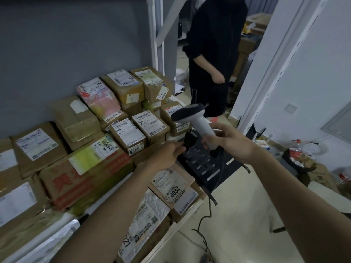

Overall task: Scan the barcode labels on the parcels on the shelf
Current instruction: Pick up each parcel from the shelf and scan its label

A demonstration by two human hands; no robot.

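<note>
Several brown cardboard parcels with white barcode labels fill the shelf (pixel 171 136) on the left, among them one marked 5428 (pixel 127 134) and a pink-wrapped one (pixel 100 98). More parcels lie on the level below, one marked 4032 (pixel 173 184). My right hand (pixel 227 142) grips the white handle of a barcode scanner (pixel 191 117), whose dark head points left toward the parcels. My left hand (pixel 167 153) reaches to the shelf's right end and touches a small dark object (pixel 188 140); whether it holds it is unclear.
A person in dark clothes (pixel 210 59) stands just beyond the shelf's far end. A black slotted rack (pixel 207 164) sits right of the shelf, with the scanner's cable (pixel 206 221) trailing across the tiled floor. Bottles and clutter (pixel 298 154) stand by the white wall at right.
</note>
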